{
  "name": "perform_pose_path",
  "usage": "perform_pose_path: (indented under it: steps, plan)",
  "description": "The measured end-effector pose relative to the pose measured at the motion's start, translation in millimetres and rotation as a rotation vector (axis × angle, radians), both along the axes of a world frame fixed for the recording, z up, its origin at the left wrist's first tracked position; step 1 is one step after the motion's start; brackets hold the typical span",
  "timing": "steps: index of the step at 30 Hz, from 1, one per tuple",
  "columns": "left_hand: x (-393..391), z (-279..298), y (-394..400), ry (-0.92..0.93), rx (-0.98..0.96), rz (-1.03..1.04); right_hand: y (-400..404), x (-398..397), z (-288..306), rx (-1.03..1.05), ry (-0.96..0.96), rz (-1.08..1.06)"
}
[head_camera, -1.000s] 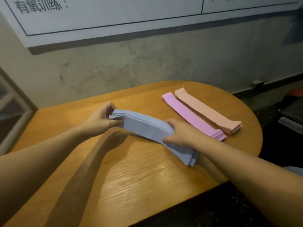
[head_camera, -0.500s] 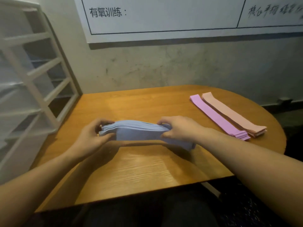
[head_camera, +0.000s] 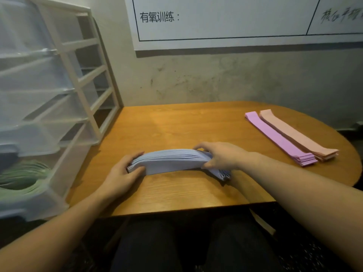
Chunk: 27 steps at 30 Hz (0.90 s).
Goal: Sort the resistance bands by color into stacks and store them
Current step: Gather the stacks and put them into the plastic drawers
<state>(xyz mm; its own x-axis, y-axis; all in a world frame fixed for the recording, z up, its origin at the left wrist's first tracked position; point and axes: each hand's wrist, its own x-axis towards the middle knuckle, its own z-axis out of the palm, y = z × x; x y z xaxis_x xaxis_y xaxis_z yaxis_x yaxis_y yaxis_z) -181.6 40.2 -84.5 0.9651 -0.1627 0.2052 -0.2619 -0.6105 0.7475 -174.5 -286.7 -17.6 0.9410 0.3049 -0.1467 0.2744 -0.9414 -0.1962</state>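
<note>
A white drawer unit (head_camera: pixel 64 91) with clear plastic drawers is standing against the left edge of the desk (head_camera: pixel 176 124), and its lowest visible drawer is sitting pulled out with a pile of green bands (head_camera: pixel 23 176) lying inside. A person is sitting at the front edge of the wooden desk, dark trousers showing below it, and is reaching both bare arms over the top. The left hand (head_camera: pixel 119 174) is gripping the left end of a stack of blue bands (head_camera: pixel 170 160), thumb lying on the near face and fingers curling round the far side. The stack is lying lengthways across the front middle of the desk, arching upward in its centre, so only its ends seem to be near the wood. The right hand (head_camera: pixel 220 155) is clasping the stack close to its right end, fingers draping over the top and thumb pressing the near face; the last stretch of the bands is sticking out past that hand and drooping toward the desk. Well apart, by the rounded right edge of the desk, a stack of purple bands (head_camera: pixel 279 139) is lying flat on a slant running from the back toward the right front. A stack of peach bands (head_camera: pixel 298 133) is lying just beside it on its right, parallel and apparently touching along the long side. On the grey wall behind the desk, a white board (head_camera: pixel 235 20) with black ruled lines and Chinese writing is hanging.
</note>
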Motion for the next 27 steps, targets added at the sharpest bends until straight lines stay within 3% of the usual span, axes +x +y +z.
perform_pose_path:
  steps: [7,10,15,21,27]
  plan:
    - [1,0,-5,0.049,-0.01,0.026,-37,-4,6,0.065,0.176,-0.1]
    - [-1,2,-6,0.067,-0.023,0.031,-47,-3,1,0.146,0.147,-0.16]
    - [-8,5,-7,0.077,-0.058,0.019,-52,-12,-21,0.411,0.007,-0.257]
    - [-10,8,-8,0.058,-0.1,-0.006,-55,-28,-49,0.782,0.021,-0.435]
    - [-13,11,-8,0.077,-0.142,0.031,-55,-34,-48,0.763,0.043,-0.4]
